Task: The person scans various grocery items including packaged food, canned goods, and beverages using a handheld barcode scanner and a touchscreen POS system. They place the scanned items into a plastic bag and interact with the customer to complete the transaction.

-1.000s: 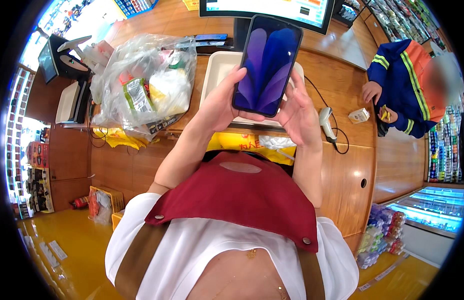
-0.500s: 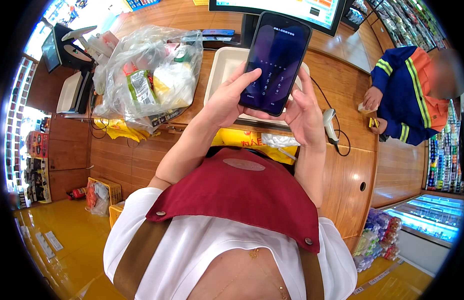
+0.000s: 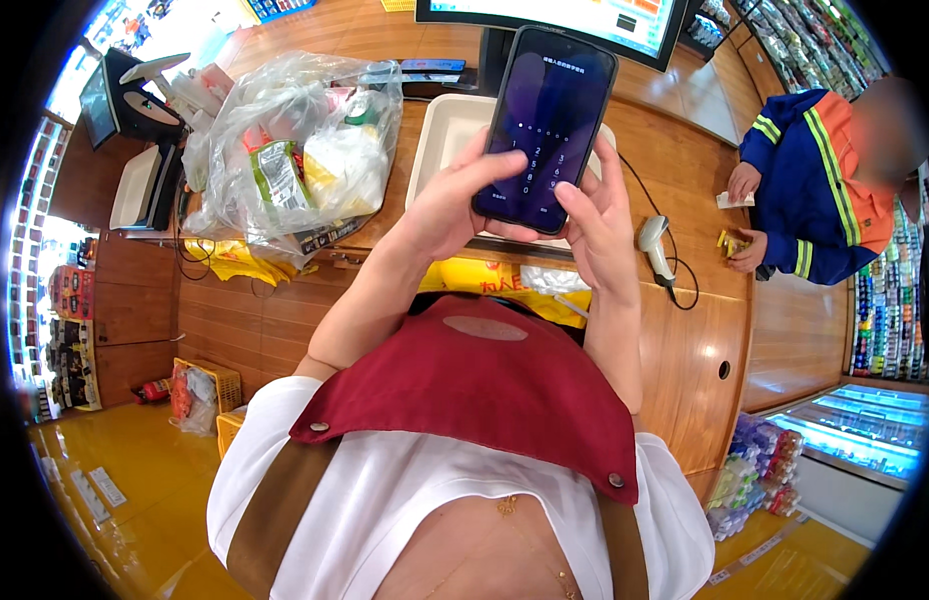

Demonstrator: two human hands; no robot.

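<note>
A black smartphone (image 3: 553, 105) is held upright between my two hands, its dark screen showing a number keypad and a row of small dots, the first one filled. My left hand (image 3: 453, 205) wraps the phone's lower left side, its thumb lying over the keypad. At the lower right edge, my right hand (image 3: 603, 225) grips the phone, its thumb tip on the screen's lower right. Beneath the phone, a cream tray (image 3: 440, 132) lies on the counter. Right of my right hand is a white barcode scanner (image 3: 656, 252) with a black cable.
A clear plastic bag (image 3: 320, 115) of packaged goods sits left on the wooden counter. Beyond the phone stands a monitor (image 3: 650, 25). Across the counter at right, a person in a blue and orange jacket (image 3: 823, 175) holds small items. Yellow bags (image 3: 465, 273) hang at the counter's near edge.
My left thumb has shifted lower on the keypad, and one dot has filled. My right thumb has come onto the screen's edge. The other person's hands have moved slightly.
</note>
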